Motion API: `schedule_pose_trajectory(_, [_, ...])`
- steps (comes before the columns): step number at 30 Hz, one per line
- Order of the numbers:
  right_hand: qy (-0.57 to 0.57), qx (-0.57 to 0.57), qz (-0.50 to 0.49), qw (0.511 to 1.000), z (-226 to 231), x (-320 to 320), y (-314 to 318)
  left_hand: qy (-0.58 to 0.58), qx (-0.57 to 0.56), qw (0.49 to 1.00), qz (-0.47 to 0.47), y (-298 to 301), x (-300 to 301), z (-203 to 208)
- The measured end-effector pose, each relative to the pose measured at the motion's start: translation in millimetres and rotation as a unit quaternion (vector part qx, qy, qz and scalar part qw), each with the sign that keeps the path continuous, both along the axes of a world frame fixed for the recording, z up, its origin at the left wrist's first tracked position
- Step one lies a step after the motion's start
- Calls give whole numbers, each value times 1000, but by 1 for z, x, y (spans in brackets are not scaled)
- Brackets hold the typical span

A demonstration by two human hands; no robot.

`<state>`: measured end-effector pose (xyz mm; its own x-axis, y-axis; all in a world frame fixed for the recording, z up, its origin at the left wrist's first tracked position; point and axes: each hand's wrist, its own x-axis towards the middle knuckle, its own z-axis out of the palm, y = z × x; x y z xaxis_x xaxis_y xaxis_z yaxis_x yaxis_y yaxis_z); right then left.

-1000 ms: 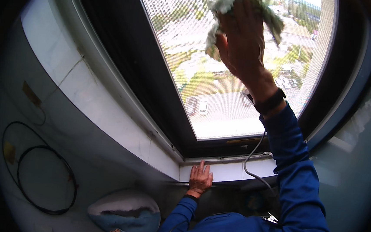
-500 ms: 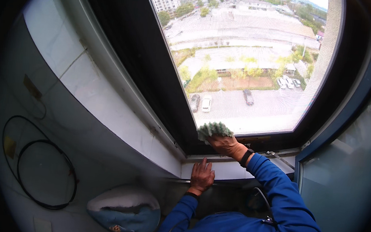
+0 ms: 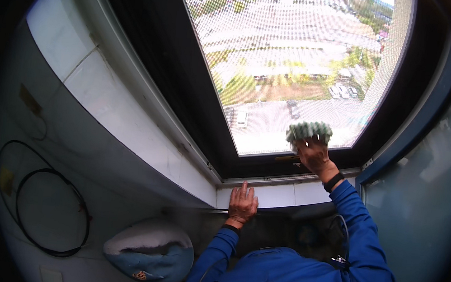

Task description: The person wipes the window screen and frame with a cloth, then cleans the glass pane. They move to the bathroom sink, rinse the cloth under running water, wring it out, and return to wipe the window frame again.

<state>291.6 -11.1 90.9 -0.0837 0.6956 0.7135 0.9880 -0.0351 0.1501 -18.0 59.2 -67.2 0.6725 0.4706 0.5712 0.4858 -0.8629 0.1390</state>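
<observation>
My right hand (image 3: 314, 154) presses a fluffy grey-green cleaning cloth (image 3: 309, 131) against the lower part of the window screen (image 3: 270, 105), towards its right corner. The fingers are wrapped into the cloth and partly hidden by it. Lower and to the left, my left hand (image 3: 243, 203) rests palm down on the white tiled sill (image 3: 277, 195). Its fingers are stretched out, and the fingertips reach the bottom rail of the dark window frame (image 3: 184, 122). Nothing is held in it.
A blue-framed glass pane (image 3: 416, 209) stands open at the right. Black cable loops (image 3: 50, 212) hang on the left wall, above a blue-and-white cushion-like object (image 3: 150, 252). Parked cars and trees show far below through the screen.
My right hand has moved the cloth right and slightly up, from the screen's lower left corner along its bottom. My left hand stays on the sill; the whole view has shifted a little.
</observation>
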Motion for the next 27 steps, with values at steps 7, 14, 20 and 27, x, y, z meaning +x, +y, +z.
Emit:
schedule_pose_trajectory(7, [-140, 197, -38, 970, 188, -21, 75, -6, -5, 1000, 0, 2, 1, -3])
schedule_pose_trajectory(14, [-107, 383, 192, 897, 297, -11, 111, -6, -5, 1000, 3, 0, 2, -3])
schedule_pose_trajectory(20, [47, 212, 123, 968, 71, -31, 76, 1, -13, 1000, -3, 2, 3, -3])
schedule_pose_trajectory(27, [89, 31, 24, 995, -88, -20, -7, 11, -23, 1000, -6, 1, 2, -2])
